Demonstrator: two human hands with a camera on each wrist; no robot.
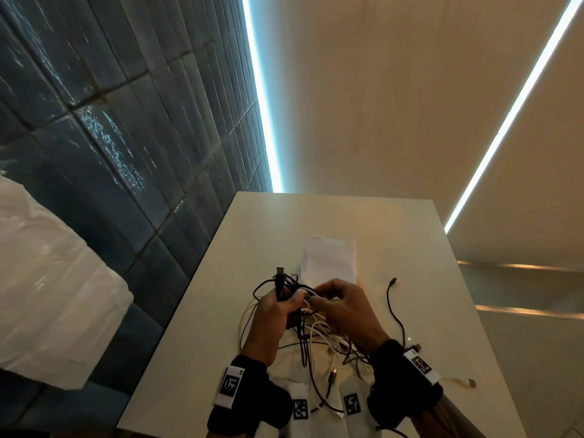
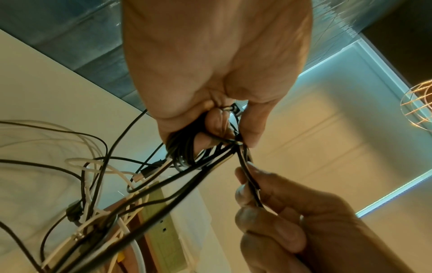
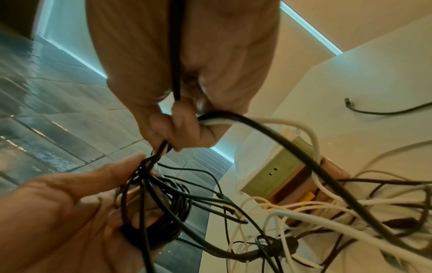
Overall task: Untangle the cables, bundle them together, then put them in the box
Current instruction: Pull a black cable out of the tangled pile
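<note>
A tangle of black and white cables (image 1: 316, 336) hangs from both hands over the white table (image 1: 347, 216). My left hand (image 1: 290, 298) grips a coiled bunch of black cable (image 2: 181, 155), with a USB plug (image 1: 279, 273) sticking up above it. My right hand (image 1: 316, 294) pinches a black strand (image 2: 251, 182) that leads out of that bunch, close beside the left thumb. In the right wrist view the right hand (image 3: 173, 140) also holds a white cable (image 3: 280, 122), and the left hand (image 3: 131, 177) holds the coil (image 3: 163, 212). The box (image 1: 330, 257) stands just behind the hands.
A loose black cable (image 1: 392, 308) lies on the table right of my hands. A white cable end (image 1: 458, 380) lies by the right wrist. Two printed markers (image 1: 300, 409) sit at the front edge. A white wrapped bulk (image 1: 47, 279) is on the left, off the table.
</note>
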